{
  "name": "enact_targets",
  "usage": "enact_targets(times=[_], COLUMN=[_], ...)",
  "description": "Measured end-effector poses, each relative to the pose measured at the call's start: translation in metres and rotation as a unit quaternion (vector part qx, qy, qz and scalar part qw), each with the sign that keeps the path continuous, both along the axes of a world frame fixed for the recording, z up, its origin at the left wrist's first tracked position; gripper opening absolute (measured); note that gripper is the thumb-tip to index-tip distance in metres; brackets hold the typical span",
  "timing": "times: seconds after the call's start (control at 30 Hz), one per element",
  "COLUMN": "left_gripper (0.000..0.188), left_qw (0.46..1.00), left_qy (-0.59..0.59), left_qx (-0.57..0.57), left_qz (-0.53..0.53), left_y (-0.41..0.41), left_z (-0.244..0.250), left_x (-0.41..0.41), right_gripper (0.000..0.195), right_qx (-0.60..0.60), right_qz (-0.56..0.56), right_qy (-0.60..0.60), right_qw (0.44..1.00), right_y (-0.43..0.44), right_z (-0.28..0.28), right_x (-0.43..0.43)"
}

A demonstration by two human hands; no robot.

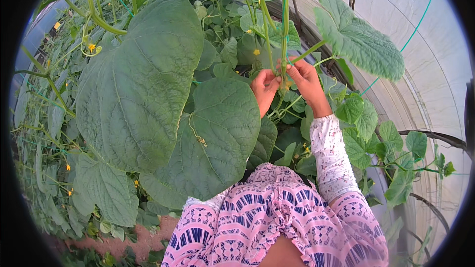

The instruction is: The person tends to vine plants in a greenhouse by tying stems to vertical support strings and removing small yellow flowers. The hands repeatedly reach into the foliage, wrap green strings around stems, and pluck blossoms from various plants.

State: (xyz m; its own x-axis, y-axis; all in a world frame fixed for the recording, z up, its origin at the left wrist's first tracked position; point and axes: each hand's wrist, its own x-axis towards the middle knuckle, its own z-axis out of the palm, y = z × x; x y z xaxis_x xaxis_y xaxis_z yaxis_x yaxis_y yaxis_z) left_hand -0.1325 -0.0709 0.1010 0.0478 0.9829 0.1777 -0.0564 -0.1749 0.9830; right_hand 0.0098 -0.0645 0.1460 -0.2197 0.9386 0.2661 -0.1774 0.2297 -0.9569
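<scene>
Both hands meet at an upright cucumber vine stem point(284, 37), along which a thin green twine point(285, 5) runs. My left hand point(264, 89) has its thumb and fingertips pinched at the stem's left side, by a leaf stalk. From the right, my right hand point(306, 83) holds thumb and forefinger against the stem where the twine meets it; the other fingers are partly behind. Just below the fingertips is a blurred yellow flower point(288, 83). A large cucumber leaf point(219, 129) hides my left forearm.
A very large leaf point(144, 81) fills the left foreground. Another broad leaf point(362, 39) spreads at upper right, before the translucent plastic greenhouse wall point(419, 92). A slanting green twine point(419, 24) crosses there. Dense vines cover the left side, above bare reddish soil point(148, 240).
</scene>
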Motion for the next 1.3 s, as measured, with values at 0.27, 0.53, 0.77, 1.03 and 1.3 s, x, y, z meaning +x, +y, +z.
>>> enact_targets(times=[0.27, 0.53, 0.77, 1.03, 1.3], left_gripper=[0.018, 0.031, 0.035, 0.029, 0.011], left_qw=[1.000, 0.959, 0.964, 0.984, 0.990], left_qy=[-0.004, 0.283, 0.258, 0.005, -0.020], left_qx=[0.024, 0.023, 0.061, -0.121, -0.043], left_qz=[-0.010, 0.009, 0.030, -0.131, -0.130], left_y=[-0.018, -0.018, -0.017, -0.006, -0.067], left_z=[0.024, 0.096, 0.179, 0.262, 0.346], left_x=[0.019, 0.035, 0.033, 0.058, 0.080], right_gripper=[0.020, 0.019, 0.025, 0.026, 0.037], right_qx=[0.009, 0.032, 0.043, 0.052, 0.168], right_qz=[0.050, 0.051, -0.067, -0.138, -0.126], right_qy=[0.008, -0.026, -0.118, -0.280, -0.362], right_qw=[0.999, 0.998, 0.990, 0.949, 0.908], right_y=[-0.023, -0.026, -0.015, -0.028, -0.094], right_z=[0.029, 0.050, 0.043, 0.044, 0.161], right_x=[0.035, 0.057, 0.080, 0.093, 0.118])
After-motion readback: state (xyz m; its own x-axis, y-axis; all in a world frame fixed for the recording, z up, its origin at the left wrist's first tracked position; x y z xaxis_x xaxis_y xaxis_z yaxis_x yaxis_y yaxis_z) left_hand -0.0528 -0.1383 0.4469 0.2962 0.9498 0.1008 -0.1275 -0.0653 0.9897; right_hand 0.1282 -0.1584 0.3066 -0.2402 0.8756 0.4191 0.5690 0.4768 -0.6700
